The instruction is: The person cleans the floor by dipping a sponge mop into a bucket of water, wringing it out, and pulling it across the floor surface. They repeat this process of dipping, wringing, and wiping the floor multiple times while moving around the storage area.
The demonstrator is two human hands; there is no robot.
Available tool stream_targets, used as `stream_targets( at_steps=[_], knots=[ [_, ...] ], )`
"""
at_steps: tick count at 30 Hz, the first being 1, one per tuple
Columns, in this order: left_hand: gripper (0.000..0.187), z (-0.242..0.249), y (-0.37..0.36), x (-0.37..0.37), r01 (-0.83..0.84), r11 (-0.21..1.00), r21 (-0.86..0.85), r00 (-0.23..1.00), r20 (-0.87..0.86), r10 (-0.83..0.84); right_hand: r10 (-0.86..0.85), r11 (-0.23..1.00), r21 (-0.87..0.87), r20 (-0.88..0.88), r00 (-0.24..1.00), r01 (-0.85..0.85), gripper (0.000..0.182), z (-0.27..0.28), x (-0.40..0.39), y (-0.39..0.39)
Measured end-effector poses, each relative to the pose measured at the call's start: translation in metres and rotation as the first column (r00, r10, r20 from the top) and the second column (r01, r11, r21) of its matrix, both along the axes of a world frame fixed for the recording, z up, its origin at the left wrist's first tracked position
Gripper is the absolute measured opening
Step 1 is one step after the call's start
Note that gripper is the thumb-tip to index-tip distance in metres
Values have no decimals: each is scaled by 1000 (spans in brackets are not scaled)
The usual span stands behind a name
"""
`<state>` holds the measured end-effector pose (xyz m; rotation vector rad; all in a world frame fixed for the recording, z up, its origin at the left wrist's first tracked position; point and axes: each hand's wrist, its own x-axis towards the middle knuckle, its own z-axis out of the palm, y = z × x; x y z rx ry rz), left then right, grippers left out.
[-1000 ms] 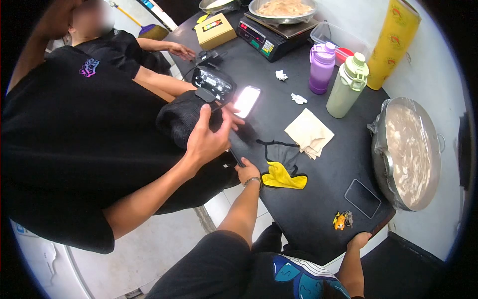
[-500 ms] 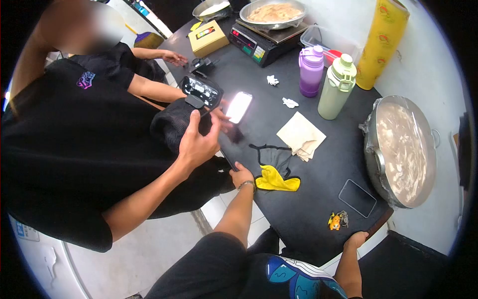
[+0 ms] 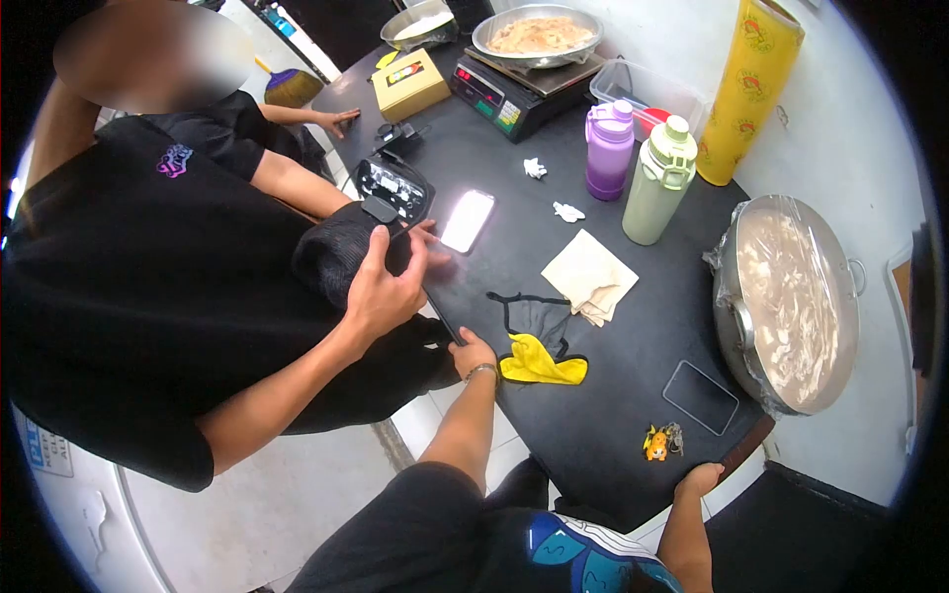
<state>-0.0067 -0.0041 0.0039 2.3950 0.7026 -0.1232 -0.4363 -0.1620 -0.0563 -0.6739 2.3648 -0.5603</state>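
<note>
My left hand (image 3: pixel 474 356) grips the near-left edge of a black table (image 3: pixel 554 435). A bracelet circles that wrist. Closest to it lies a grey and yellow cloth (image 3: pixel 543 360) with black trim. My right hand (image 3: pixel 700 480) is closed over the table's near-right corner, its fingers partly hidden. Near this hand are a keychain with an orange figure (image 3: pixel 656 444) and a clear phone case (image 3: pixel 700 397). A folded cream cloth (image 3: pixel 589 275) lies farther in.
At left a person in black holds a dark device (image 3: pixel 393 190) beside a lit phone (image 3: pixel 468 221); another person's hand (image 3: pixel 336 122) touches the far edge. A wrapped pan (image 3: pixel 791 306), green bottle (image 3: pixel 660 183), purple bottle (image 3: pixel 609 153), scale (image 3: pixel 514 94) and yellow box (image 3: pixel 409 85) stand around.
The view has shifted slightly. The far person's hand has moved back to the table edge, and the dark device is a little lower. My hands stay on the table edge.
</note>
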Motion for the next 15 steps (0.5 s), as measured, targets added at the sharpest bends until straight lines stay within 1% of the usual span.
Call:
stream_targets(
  at_steps=[2, 5, 8, 9, 12, 15],
  knots=[
    [63, -2, 0, 0, 3, 1000, 8, 1000, 12, -3, -19, 1000, -17, 5, 1000, 19, 62, 6, 3, 1],
    [63, -3, 1, 0, 9, 1000, 18, 1000, 11, -9, -3, 1000, -22, -2, 1000, 3, 62, -10, -7, 0],
    [63, -6, 2, 1, 0, 1000, 21, 1000, 13, 0, -45, 999, -26, 57, 997, 46, 61, 5, 2, 1],
    [62, -5, 1, 2, -4, 1000, 20, 1000, 17, 4, -41, 999, -18, 55, 998, 42, 61, 6, 2, 1],
    [67, 2, 2, 1, 3, 999, -41, 999, -44, -5, -40, 999, -12, 50, 998, 41, 61, 7, 2, 1],
    [66, 5, 1, 0, 0, 999, -39, 999, -45, -2, -59, 998, -32, 55, 997, 61, 60, 12, 6, 2]
  ],
)
